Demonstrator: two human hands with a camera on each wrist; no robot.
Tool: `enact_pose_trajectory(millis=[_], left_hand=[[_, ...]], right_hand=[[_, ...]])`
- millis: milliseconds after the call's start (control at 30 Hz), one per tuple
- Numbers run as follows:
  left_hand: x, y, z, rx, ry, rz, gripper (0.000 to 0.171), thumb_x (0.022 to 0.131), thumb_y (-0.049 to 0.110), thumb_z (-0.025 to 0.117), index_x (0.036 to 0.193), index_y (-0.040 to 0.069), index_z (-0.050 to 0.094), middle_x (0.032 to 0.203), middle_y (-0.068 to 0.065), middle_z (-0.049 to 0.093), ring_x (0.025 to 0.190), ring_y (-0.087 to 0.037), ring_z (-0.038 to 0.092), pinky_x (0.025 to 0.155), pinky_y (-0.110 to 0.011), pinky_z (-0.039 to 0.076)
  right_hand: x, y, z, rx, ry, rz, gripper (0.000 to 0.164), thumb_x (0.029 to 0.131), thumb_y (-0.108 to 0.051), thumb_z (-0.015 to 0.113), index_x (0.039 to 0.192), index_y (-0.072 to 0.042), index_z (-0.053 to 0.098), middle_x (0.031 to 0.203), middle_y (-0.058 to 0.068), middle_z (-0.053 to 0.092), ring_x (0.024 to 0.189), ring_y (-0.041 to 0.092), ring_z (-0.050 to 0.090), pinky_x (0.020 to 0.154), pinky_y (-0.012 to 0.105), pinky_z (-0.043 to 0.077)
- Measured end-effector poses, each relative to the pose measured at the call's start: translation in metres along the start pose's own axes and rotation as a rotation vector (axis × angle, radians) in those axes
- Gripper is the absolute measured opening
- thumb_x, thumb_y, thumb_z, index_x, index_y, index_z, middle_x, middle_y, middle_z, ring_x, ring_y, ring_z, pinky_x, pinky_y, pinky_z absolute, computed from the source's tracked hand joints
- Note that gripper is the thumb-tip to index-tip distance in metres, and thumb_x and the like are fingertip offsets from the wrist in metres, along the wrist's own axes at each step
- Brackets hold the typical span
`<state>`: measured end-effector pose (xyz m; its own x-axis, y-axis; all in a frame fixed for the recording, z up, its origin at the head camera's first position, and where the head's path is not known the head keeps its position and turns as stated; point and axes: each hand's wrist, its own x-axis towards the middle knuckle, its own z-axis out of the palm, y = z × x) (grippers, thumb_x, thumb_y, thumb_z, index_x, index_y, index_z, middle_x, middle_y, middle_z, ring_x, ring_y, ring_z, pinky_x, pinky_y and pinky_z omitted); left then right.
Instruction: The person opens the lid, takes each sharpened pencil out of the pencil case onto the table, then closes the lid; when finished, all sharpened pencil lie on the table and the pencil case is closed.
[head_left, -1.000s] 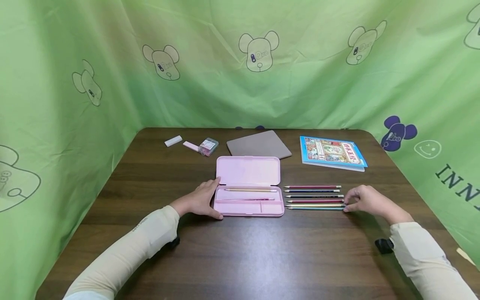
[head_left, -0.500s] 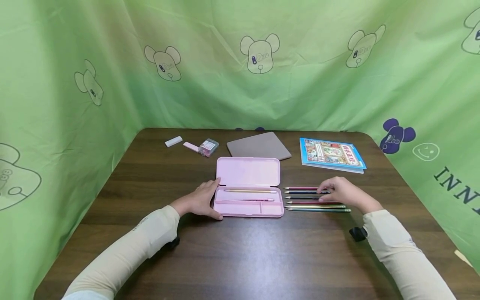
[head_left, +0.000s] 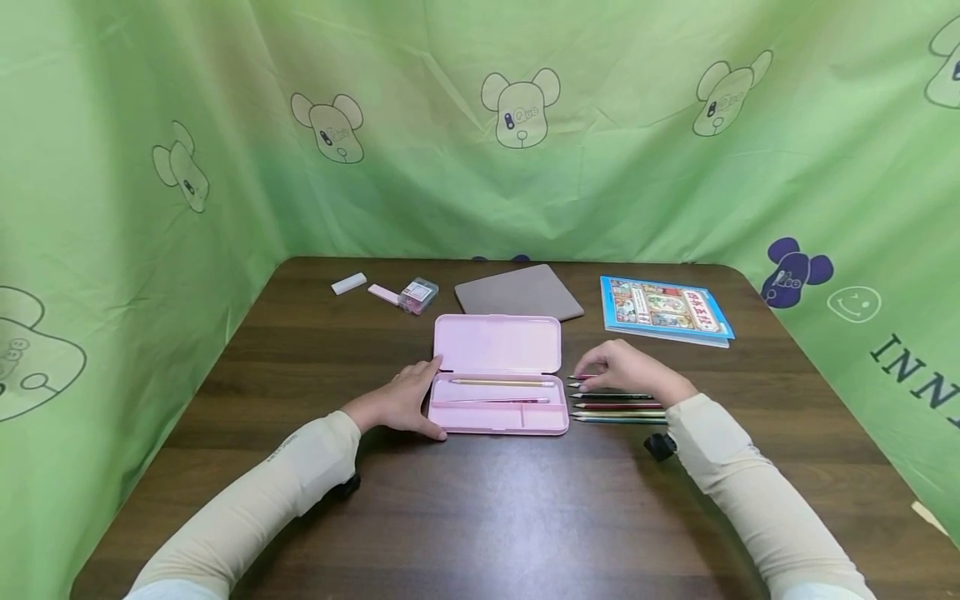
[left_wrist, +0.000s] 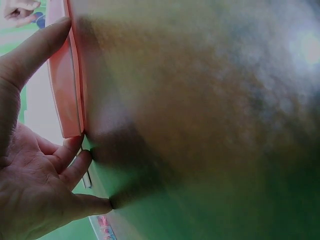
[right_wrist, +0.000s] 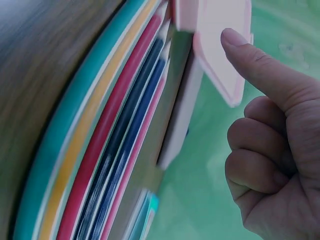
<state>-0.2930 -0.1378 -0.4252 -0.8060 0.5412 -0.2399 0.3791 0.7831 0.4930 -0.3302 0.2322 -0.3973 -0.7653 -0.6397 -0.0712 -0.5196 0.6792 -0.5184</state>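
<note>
A pink pencil case (head_left: 497, 343) lies with its lid folded back, a gold pencil (head_left: 501, 383) and a thinner pink pencil (head_left: 491, 401) inside. My left hand (head_left: 401, 400) spans its left end, thumb at the front edge, as the left wrist view also shows on the case wall (left_wrist: 66, 95). Right of the case several pencils (head_left: 618, 419) lie side by side, tips toward it. Over the tip end of the rear pencils is my right hand (head_left: 624, 367), holding nothing, thumb (right_wrist: 260, 65) stretched out and a gap before the index finger. It partly hides the rear pencils.
Behind the case lies a flat grey slab (head_left: 517, 291). A blue-bordered booklet (head_left: 666, 305) lies at the back right. At the back left are a white block (head_left: 348, 284), a pink strip (head_left: 383, 294) and a small clear box (head_left: 417, 295). Green cloth (head_left: 420, 200) hangs around the brown table (head_left: 480, 525).
My right hand has moved left over the pencils, from their right ends toward their tips, and slightly back. The left hand has kept its place at the case.
</note>
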Motion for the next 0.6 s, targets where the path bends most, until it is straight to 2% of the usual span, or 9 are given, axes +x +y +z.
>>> enact_pose_trajectory(millis=[167, 300, 500, 600], left_hand=[[0.001, 0.000, -0.001, -0.001, -0.001, -0.004, 0.118, 0.068, 0.047, 0.078, 0.148, 0.002, 0.004, 0.148, -0.018, 0.023, 0.135, -0.034, 0.023, 0.110, -0.049, 0.022], [0.001, 0.000, -0.001, 0.000, -0.003, -0.011, 0.118, 0.068, 0.047, 0.078, 0.148, 0.003, 0.004, 0.148, -0.018, 0.024, 0.134, -0.034, 0.023, 0.110, -0.049, 0.023], [0.001, -0.001, 0.001, 0.004, 0.006, -0.001, 0.118, 0.068, 0.046, 0.078, 0.148, 0.002, 0.005, 0.147, -0.019, 0.025, 0.134, -0.034, 0.024, 0.110, -0.049, 0.023], [0.001, -0.001, 0.002, 0.006, 0.012, 0.004, 0.118, 0.067, 0.046, 0.078, 0.148, 0.001, 0.005, 0.147, -0.019, 0.025, 0.133, -0.035, 0.025, 0.110, -0.049, 0.023]], right_hand=[[0.020, -0.015, 0.010, -0.001, -0.041, -0.037, 0.014, 0.077, -0.014, 0.074, 0.090, -0.007, 0.073, 0.081, -0.001, 0.069, 0.062, 0.005, 0.045, 0.059, 0.022, 0.043], [0.033, -0.024, 0.019, -0.011, -0.088, -0.030, 0.014, 0.078, -0.015, 0.073, 0.090, -0.008, 0.073, 0.072, -0.004, 0.064, 0.060, 0.006, 0.044, 0.056, 0.022, 0.040], [0.040, -0.027, 0.032, -0.059, -0.121, -0.047, 0.006, 0.079, -0.012, 0.072, 0.085, -0.011, 0.073, 0.080, -0.002, 0.069, 0.067, 0.007, 0.051, 0.065, 0.023, 0.046], [0.041, -0.026, 0.035, -0.079, -0.135, -0.056, 0.005, 0.079, -0.011, 0.071, 0.084, -0.011, 0.073, 0.079, -0.003, 0.069, 0.066, 0.006, 0.051, 0.065, 0.023, 0.047]])
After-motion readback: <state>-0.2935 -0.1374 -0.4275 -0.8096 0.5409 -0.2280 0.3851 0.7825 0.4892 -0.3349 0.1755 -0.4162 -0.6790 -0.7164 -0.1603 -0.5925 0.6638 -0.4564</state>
